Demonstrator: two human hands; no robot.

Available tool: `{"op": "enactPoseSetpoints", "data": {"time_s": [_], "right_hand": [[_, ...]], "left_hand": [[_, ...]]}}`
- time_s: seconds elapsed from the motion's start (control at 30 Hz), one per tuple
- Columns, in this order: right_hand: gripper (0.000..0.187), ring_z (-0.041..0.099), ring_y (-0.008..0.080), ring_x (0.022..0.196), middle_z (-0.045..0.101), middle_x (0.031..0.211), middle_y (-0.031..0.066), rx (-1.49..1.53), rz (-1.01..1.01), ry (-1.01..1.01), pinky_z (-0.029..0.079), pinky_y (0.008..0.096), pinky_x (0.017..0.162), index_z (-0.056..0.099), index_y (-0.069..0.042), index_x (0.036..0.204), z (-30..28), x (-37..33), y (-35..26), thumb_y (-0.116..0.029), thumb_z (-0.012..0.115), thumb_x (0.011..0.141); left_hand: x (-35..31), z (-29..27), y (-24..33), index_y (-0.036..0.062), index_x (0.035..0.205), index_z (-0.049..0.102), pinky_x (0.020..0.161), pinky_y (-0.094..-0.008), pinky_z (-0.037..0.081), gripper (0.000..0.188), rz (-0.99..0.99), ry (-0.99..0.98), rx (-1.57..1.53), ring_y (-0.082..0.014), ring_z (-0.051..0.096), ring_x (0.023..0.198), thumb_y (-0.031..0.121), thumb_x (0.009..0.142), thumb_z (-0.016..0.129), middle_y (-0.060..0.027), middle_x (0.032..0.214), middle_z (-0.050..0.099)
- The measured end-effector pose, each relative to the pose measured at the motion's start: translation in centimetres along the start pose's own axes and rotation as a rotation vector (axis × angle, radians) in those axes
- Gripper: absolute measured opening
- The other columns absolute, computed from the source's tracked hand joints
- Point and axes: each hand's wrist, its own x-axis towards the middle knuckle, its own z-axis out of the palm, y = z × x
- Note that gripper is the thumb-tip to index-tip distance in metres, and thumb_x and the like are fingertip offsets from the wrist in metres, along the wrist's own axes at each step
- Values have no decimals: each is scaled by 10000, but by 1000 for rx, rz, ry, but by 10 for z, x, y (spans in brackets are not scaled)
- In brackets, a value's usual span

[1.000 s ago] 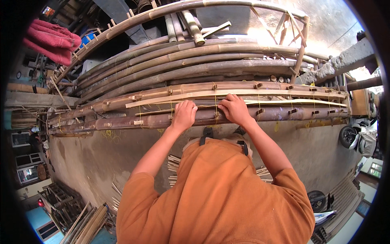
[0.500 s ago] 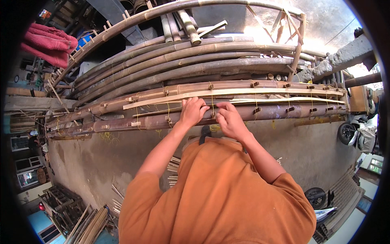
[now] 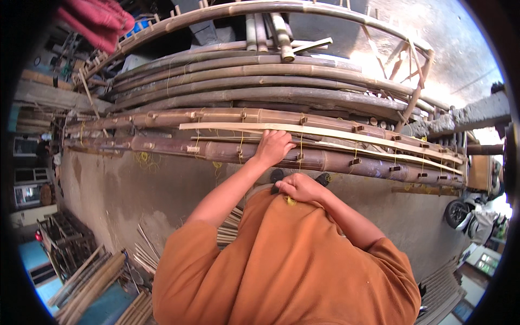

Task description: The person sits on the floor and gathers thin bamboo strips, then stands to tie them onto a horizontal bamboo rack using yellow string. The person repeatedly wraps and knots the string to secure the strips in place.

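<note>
My left hand (image 3: pixel 274 147) is closed over thin bamboo strips (image 3: pixel 325 142) that lie lengthwise in the gap between two thick bamboo poles. The near brown pole (image 3: pixel 338 161) has small wooden pegs and yellow string ties along it. Beyond the gap runs the far pole (image 3: pixel 271 116), pegged the same way, and a pale split bamboo slat (image 3: pixel 233 127) lies along it. Down at my waist, my right hand (image 3: pixel 301 188) has its fingers curled beside a dark object (image 3: pixel 274 189). Yellow string (image 3: pixel 291 201) shows just under this hand; what the fingers grip is hidden.
Long bamboo poles (image 3: pixel 227 80) are stacked behind the work, under a curved pole rail (image 3: pixel 227 11). A red cloth (image 3: pixel 97 21) hangs at far left. A concrete beam (image 3: pixel 471 115) and a motorcycle wheel (image 3: pixel 458 214) are at right. Cut bamboo lies at lower left (image 3: pixel 95 281).
My right hand has left the near pole and drawn back to my waist. The left hand stays at the strips. The whole view has shifted and turned slightly.
</note>
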Motion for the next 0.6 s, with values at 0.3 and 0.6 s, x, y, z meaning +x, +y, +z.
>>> {"op": "enactPoseSetpoints", "data": {"time_s": [0.3, 0.6], "right_hand": [[464, 682, 347, 754, 683, 805, 186, -673, -39, 110, 551, 449, 675, 649, -4, 749, -7, 35, -38, -444, 629, 896], [357, 673, 293, 809, 646, 850, 130, -740, -293, 436, 549, 370, 698, 601, -41, 878, 37, 136, -35, -389, 670, 844]], "left_hand": [[-41, -99, -26, 18, 853, 675, 741, -429, 485, 195, -279, 260, -78, -353, 616, 821, 205, 892, 637, -152, 840, 645], [-91, -91, -104, 57, 1083, 672, 921, -446, 423, 244, -264, 468, 64, -320, 567, 1068, 223, 908, 637, -120, 1117, 648]]}}
